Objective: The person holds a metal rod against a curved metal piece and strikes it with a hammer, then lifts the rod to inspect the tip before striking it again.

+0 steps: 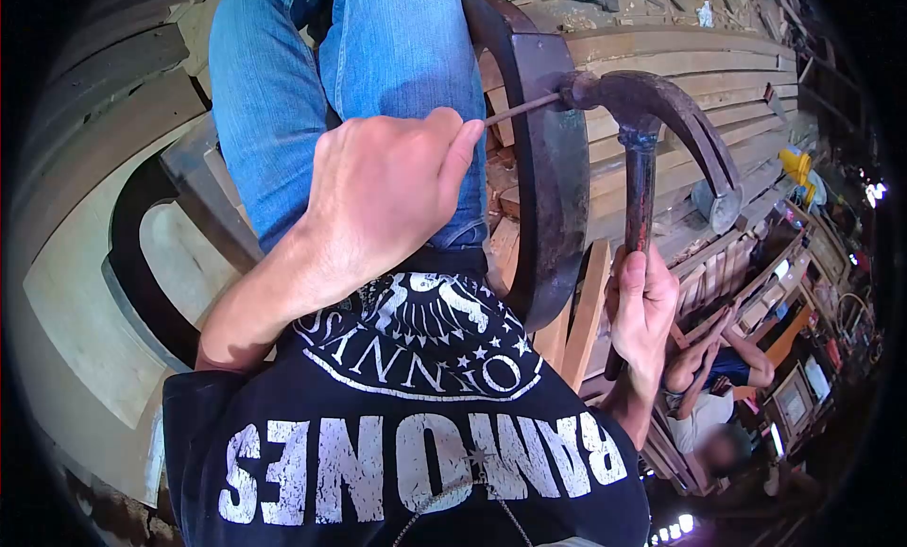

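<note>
My left hand (392, 183) is closed round a thin metal rod (521, 109), which points up and to the right from my thumb and finger. The rod's far end meets the face of a claw hammer (661, 98), beside a dark curved wooden piece (553, 179). Lower right, my right hand (644, 301) grips the hammer's dark, worn handle, with the claw curving off to the right. The part of the rod inside my left fist is hidden.
Stacked wooden boards (690, 60) run behind the curved piece. A second dark curved frame (142, 254) lies at the left. Another person (713, 386) sits at the lower right. A yellow object (799, 169) lies at the right.
</note>
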`<state>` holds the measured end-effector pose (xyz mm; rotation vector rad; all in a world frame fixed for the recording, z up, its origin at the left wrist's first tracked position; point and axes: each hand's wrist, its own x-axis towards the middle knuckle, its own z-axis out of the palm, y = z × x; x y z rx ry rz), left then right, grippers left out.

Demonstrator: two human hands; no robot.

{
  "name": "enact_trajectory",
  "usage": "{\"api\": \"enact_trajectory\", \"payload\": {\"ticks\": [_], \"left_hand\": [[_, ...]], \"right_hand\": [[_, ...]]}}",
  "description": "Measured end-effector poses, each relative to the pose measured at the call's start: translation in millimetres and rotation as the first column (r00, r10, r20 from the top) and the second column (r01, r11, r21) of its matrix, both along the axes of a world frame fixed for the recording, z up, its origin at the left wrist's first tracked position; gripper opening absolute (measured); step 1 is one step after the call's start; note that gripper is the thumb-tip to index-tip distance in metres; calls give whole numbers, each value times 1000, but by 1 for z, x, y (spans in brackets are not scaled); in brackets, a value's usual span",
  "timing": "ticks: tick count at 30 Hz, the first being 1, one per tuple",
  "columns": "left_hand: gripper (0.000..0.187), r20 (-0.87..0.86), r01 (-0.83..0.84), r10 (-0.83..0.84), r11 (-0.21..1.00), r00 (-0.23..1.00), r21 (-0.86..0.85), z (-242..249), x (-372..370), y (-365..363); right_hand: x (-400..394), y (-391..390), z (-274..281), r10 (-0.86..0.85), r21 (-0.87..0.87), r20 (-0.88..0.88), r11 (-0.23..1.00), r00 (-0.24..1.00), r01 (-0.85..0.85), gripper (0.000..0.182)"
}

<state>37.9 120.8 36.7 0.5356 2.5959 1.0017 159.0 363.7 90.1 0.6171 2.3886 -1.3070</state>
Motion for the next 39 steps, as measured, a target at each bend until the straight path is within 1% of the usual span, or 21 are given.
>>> {"api": "enact_trajectory", "payload": {"ticks": [2,3,5,9,11,12,14,15,17,18,21,25,27,29,39], "left_hand": [[30,-3,16,-16,997,1000,-76,0,-1,-1],[30,-3,15,-15,997,1000,-76,0,-1,-1],[24,-2,12,-12,995,1000,-94,0,-1,0],[17,24,10,-9,998,1000,-65,1,-4,2],[15,-129,57,-61,998,990,-33,-4,-3,1],[15,-128,56,-60,998,990,-33,-5,-3,1],[14,-95,57,-60,998,994,-36,-7,-2,0],[14,-92,56,-60,998,994,-37,-7,-1,0],[15,-95,38,-39,999,995,-13,-7,-1,1],[15,-99,39,-39,999,994,-10,-6,-2,2],[17,-43,32,-34,999,999,-36,-4,-2,2],[21,-64,41,-45,997,997,-64,-3,-3,2],[22,-69,41,-46,997,997,-69,-4,-3,2],[23,-81,39,-44,997,996,-64,-6,-2,2],[23,-120,38,-47,996,992,-77,-2,-3,4]], "right_hand": [[-2,-2,2,-13,-6,39,1000,999,13,33],[-1,-2,1,-12,-7,38,1000,999,13,33],[1,-3,-1,22,-32,5,999,1000,-22,33],[2,-1,-1,3,-37,21,999,1000,-2,33],[4,1,-1,-1,-52,23,999,1000,2,33],[4,0,-1,0,-52,25,999,1000,1,33],[3,-1,-2,-16,-59,-32,998,999,14,33],[3,-1,-1,-15,-60,-30,998,999,13,33],[2,2,1,43,13,18,999,999,-44,34],[3,2,1,36,18,25,999,999,-36,34],[3,1,0,34,-3,-17,999,999,-34,34],[4,1,-1,36,12,8,999,999,-36,33],[3,-1,0,13,-19,-8,1000,1000,-13,33],[3,0,0,20,-13,4,1000,1000,-20,33],[2,1,0,21,5,7,1000,1000,-21,34]]}}
